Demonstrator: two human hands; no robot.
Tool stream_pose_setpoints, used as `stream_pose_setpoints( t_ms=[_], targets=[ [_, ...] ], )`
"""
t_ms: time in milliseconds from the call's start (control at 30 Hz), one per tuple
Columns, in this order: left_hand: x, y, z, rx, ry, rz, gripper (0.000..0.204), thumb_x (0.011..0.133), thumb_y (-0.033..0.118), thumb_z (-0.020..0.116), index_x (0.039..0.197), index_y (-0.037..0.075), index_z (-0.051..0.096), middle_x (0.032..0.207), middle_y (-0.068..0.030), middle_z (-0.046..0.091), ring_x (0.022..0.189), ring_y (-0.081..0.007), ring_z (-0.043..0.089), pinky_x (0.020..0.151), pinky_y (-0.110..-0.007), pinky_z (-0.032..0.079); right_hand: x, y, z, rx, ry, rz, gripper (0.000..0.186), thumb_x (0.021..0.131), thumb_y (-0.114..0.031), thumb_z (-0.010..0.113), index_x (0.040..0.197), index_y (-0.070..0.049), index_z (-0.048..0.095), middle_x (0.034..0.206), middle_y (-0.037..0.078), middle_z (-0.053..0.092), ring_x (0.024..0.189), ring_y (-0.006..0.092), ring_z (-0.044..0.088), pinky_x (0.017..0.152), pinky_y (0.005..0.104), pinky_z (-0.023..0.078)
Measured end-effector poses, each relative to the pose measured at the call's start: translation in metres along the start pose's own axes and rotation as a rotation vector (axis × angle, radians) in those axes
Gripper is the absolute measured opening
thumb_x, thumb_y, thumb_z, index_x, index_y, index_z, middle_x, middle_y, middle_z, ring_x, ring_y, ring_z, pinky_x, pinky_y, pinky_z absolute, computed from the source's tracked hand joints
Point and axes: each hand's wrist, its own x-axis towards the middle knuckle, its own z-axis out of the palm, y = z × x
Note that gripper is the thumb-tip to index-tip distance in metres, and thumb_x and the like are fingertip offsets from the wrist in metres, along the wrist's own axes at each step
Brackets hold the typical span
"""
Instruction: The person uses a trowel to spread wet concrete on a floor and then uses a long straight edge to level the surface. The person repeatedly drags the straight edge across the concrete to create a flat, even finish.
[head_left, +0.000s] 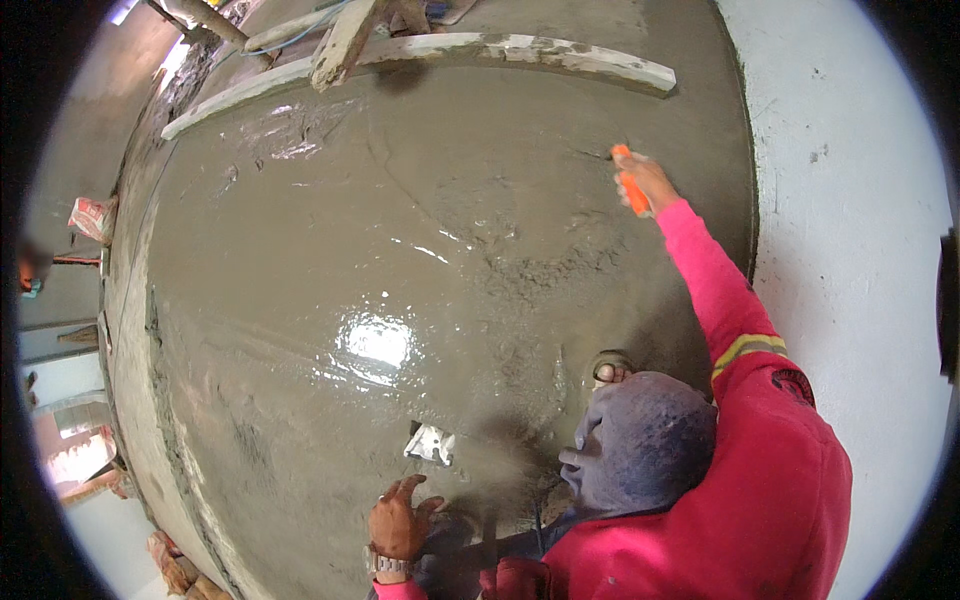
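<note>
My right hand [640,180] grips the orange handle [630,192] of a trowel on the wet grey cement [300,230] at the upper right; its blade is hard to make out. At bottom centre, my left hand [398,522], wearing a metal watch, has bent, separated fingers with nothing visible in them. It is just below a small square recess [430,443] with crumpled white material inside. My grey-trousered knee [650,440] is between my red-sleeved arms, with bare toes [610,372] showing in the cement beyond it.
A long pale timber [600,62] crosses the upper area, with a shorter plank [335,55] over it. A white wall [840,250] borders the right. At left are a bag [92,217], a rough cement edge [165,400] and assorted boards [70,360].
</note>
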Motion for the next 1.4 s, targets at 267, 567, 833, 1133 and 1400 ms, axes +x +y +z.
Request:
stream_pose_setpoints(
  t_ms=[267,567,833,1133,1400],
  targets=[
    [0.011,-0.003,0.002,0.049,0.008,0.079,0.039,0.076,0.030,0.073,0.107,0.009,0.062,0.100,-0.0157,0.065,0.090,-0.0359,0.063,0.073,-0.042,0.051,-0.031,0.034,0.002,0.189,0.012,0.062,0.029,0.090,-0.030,0.058,0.109,-0.012,0.047,0.073,0.004,0.053,0.053,0.0119,0.050,0.043,0.0284,0.044],
    [0.020,-0.014,0.000,0.029,0.017,0.072,0.038,0.076,0.027,0.073,0.107,0.008,0.062,0.099,-0.0156,0.066,0.089,-0.0358,0.063,0.072,-0.042,0.051,-0.106,0.047,0.076,-0.421,-0.412,0.232,0.050,0.091,-0.030,0.057,0.130,-0.004,0.041,0.068,0.001,0.052,0.046,0.0093,0.049,0.039,0.0251,0.041],
    [0.016,0.005,-0.006,0.069,-0.001,0.103,0.039,0.075,0.028,0.074,0.107,0.009,0.062,0.100,-0.0158,0.065,0.090,-0.0366,0.063,0.071,-0.043,0.050,-0.115,0.038,-0.025,-0.147,0.045,0.141,0.033,0.092,-0.031,0.055,0.116,-0.010,0.047,0.065,0.000,0.050,0.044,0.0096,0.046,0.038,0.0259,0.041],
    [0.022,0.002,-0.004,0.066,0.012,0.118,0.039,0.075,0.028,0.074,0.107,0.010,0.061,0.101,-0.0136,0.066,0.089,-0.0354,0.063,0.071,-0.043,0.051,-0.190,0.134,0.007,-0.486,-0.436,0.069,0.045,0.091,-0.033,0.054,0.125,-0.006,0.043,0.069,0.002,0.054,0.046,0.0118,0.049,0.039,0.0287,0.042],
    [0.016,0.006,-0.012,0.095,-0.035,0.117,0.032,0.074,0.026,0.074,0.100,0.010,0.064,0.101,-0.0119,0.067,0.084,-0.0332,0.065,0.069,-0.042,0.051,-0.175,0.050,0.026,-0.206,-0.343,0.330,0.038,0.093,-0.030,0.051,0.122,-0.006,0.044,0.065,0.002,0.050,0.045,0.0095,0.047,0.039,0.0248,0.039]
  ],
)
